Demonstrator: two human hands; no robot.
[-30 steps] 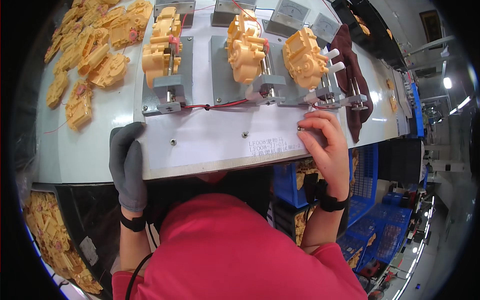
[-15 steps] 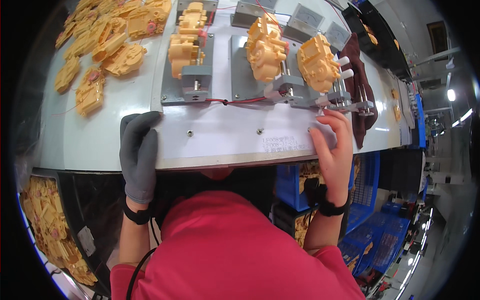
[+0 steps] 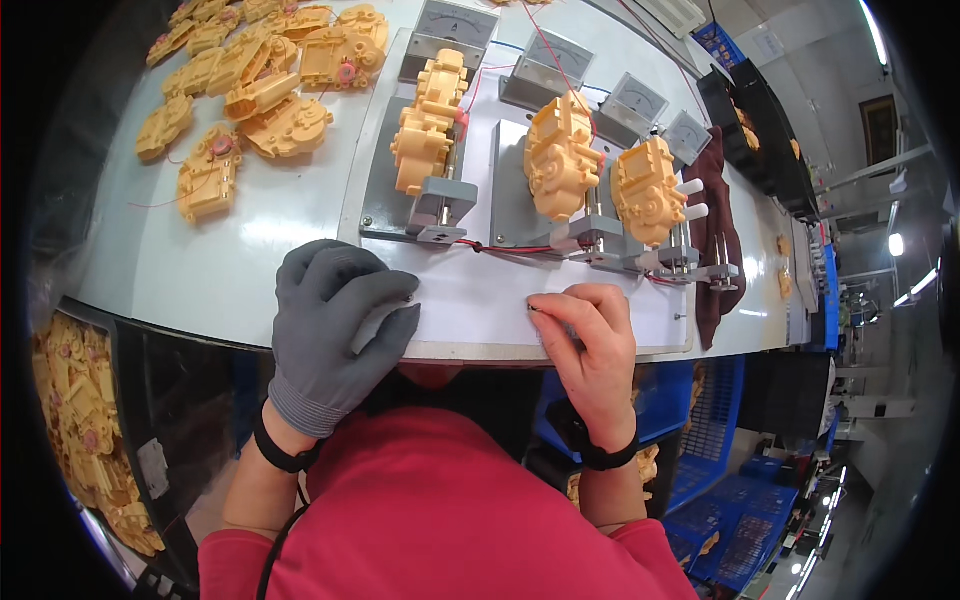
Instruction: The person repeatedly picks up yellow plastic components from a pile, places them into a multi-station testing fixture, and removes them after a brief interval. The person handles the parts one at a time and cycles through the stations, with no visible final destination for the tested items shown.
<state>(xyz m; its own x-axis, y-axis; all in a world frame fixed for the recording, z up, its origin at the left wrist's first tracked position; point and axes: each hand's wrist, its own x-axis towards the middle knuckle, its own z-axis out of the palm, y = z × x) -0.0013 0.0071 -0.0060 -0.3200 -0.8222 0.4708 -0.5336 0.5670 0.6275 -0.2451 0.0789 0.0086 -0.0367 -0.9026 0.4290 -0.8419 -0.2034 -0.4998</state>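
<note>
My left hand (image 3: 335, 325) wears a grey glove, and its thumb and forefinger close round a small metal stud (image 3: 408, 298) on the front of the white board. My bare right hand (image 3: 595, 350) pinches a second small metal stud (image 3: 531, 308), mostly hidden by the fingertips. Behind the hands, three yellow plastic gearbox housings sit in grey fixtures: a left housing (image 3: 430, 130), a middle housing (image 3: 562, 160) and a right housing (image 3: 648, 190). Red and black wires (image 3: 510, 248) run along the fixtures' front. A third stud (image 3: 680, 317) stands right of my right hand.
Analog panel meters (image 3: 450, 25) line up behind the fixtures. Loose yellow housings (image 3: 285, 125) are heaped at the left of the table. A dark red cloth (image 3: 712, 290) lies at the right. Below the table are a bin of yellow parts (image 3: 85, 420) and blue crates (image 3: 740, 520).
My left hand moved right from the board's left edge to a stud. My right hand left the right-hand fixture's front and moved left to another stud. The view has shifted.
</note>
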